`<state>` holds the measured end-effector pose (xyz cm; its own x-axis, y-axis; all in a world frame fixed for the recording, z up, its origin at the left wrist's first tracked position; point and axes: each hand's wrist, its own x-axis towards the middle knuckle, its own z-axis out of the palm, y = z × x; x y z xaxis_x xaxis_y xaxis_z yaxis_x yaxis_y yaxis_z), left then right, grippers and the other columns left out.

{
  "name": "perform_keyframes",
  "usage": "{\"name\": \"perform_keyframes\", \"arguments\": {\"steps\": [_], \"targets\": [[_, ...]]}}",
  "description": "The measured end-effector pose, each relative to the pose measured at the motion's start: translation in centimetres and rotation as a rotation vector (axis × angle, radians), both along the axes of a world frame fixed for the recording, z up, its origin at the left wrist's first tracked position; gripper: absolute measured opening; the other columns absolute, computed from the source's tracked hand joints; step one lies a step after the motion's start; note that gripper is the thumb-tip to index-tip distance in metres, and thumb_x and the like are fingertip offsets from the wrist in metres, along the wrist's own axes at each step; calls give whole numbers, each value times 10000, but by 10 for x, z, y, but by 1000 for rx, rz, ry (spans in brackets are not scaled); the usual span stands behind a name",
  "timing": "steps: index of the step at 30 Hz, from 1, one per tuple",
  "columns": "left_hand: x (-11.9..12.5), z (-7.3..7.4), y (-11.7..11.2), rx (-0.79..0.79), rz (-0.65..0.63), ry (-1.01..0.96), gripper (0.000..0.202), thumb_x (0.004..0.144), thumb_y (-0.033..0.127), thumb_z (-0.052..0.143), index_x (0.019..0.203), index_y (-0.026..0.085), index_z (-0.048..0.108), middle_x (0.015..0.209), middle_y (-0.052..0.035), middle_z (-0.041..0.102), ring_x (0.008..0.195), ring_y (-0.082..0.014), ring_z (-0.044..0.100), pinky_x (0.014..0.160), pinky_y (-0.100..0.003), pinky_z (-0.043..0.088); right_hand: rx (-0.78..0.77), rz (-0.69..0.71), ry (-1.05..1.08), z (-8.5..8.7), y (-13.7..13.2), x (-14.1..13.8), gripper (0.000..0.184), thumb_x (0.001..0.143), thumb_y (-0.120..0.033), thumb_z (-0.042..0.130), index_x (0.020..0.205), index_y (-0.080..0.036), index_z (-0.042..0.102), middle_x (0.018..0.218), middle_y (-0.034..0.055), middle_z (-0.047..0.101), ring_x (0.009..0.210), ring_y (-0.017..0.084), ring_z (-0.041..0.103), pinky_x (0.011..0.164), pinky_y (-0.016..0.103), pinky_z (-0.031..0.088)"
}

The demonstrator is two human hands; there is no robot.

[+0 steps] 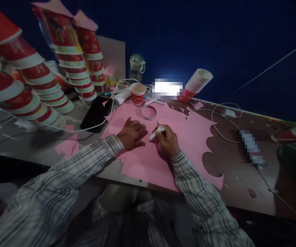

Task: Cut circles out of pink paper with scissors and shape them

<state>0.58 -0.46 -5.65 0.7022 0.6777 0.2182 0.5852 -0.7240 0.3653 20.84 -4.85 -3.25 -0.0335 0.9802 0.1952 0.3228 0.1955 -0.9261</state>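
Note:
My left hand (132, 133) lies flat on pink paper (148, 166), its fingers spread and nothing in them. To its right, my right hand (168, 140) is closed around a short white tube (156, 133), tilted low over the sheet; I cannot tell whether it is a marker or a glue stick. A thin pointed tip (158, 123) shows just beyond those fingers, and its other end is hidden. Past both hands, a thin ring (148, 112) rests on the paper. Behind it stands a red and white paper cup (138, 93).
Tall stacks of red paper cups (73, 68) rise at the left, two topped with pink paper. A black phone-like slab (96, 115) lies near them. More nested cups (196, 84) lean beside a bright light. A white cable (216, 125) loops across the right side.

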Motion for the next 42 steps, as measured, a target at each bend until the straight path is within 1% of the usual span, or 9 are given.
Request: {"name": "perform_keyframes", "arguments": {"steps": [6, 10, 16, 20, 22, 27, 33, 38, 42], "targets": [[-1, -3, 0, 36, -11, -5, 621, 777, 650, 584, 1247, 245, 588, 1334, -96, 556, 1237, -347, 382, 1111, -635, 53, 3, 67, -7, 0, -4, -2, 153, 898, -356, 539, 956, -216, 557, 753, 8, 671, 595, 132, 624, 580, 252, 506], [-1, -4, 1, 43, -10, 12, 668, 770, 688, 560, 1258, 231, 575, 1346, -105, 552, 1233, -357, 389, 1101, -646, 62, -5, 78, -39, 1, -5, -3, 110, 889, -311, 544, 935, -214, 570, 735, 7, 665, 608, 135, 626, 602, 255, 505], [-1, -1, 1, 21, -4, 28, 661, 757, 671, 593, 1250, 231, 578, 1347, -101, 554, 1230, -357, 396, 1098, -647, 81, -9, 93, -138, -1, -3, -1, 85, 878, -272, 540, 932, -217, 576, 768, 19, 675, 665, 150, 636, 648, 273, 506], [0, 1, 0, 6, -2, 23, 648, 750, 655, 614, 1245, 238, 580, 1348, -94, 552, 1232, -349, 397, 1104, -641, 84, -31, 141, -140, 0, -4, -1, 83, 888, -286, 525, 923, -222, 565, 716, 4, 665, 646, 152, 624, 655, 275, 498], [0, 2, 1, -1, 0, 28, 640, 748, 645, 624, 1242, 240, 582, 1349, -92, 552, 1233, -349, 397, 1104, -644, 87, -28, 151, -169, 2, -4, -1, 76, 879, -275, 535, 917, -220, 569, 727, 6, 663, 662, 153, 622, 659, 271, 492], [0, 1, 2, -7, -1, 33, 664, 735, 653, 631, 1246, 232, 580, 1356, -101, 547, 1242, -362, 387, 1098, -660, 84, 18, 109, -220, 6, -5, -2, 73, 868, -248, 534, 906, -209, 582, 763, 14, 658, 686, 149, 618, 669, 259, 478], [-1, 0, 0, 29, -13, 9, 644, 758, 656, 603, 1229, 217, 583, 1332, -103, 562, 1217, -340, 410, 1101, -647, 103, -36, 165, -250, 6, -6, -2, 89, 854, -255, 546, 910, -218, 605, 783, 17, 669, 688, 154, 607, 646, 262, 477], [0, 2, 1, -4, -8, 34, 642, 736, 631, 645, 1236, 232, 586, 1343, -111, 551, 1235, -361, 390, 1088, -669, 94, 5, 130, -234, 7, -5, -1, 88, 867, -245, 527, 916, -218, 595, 802, 23, 670, 690, 151, 616, 662, 267, 483], [0, 1, 1, 5, -11, 14, 617, 751, 640, 622, 1221, 242, 592, 1334, -97, 557, 1221, -344, 403, 1098, -650, 92, -62, 196, -243, 7, -5, 1, 96, 864, -261, 534, 925, -223, 598, 758, 11, 671, 659, 150, 611, 630, 265, 481]]}}
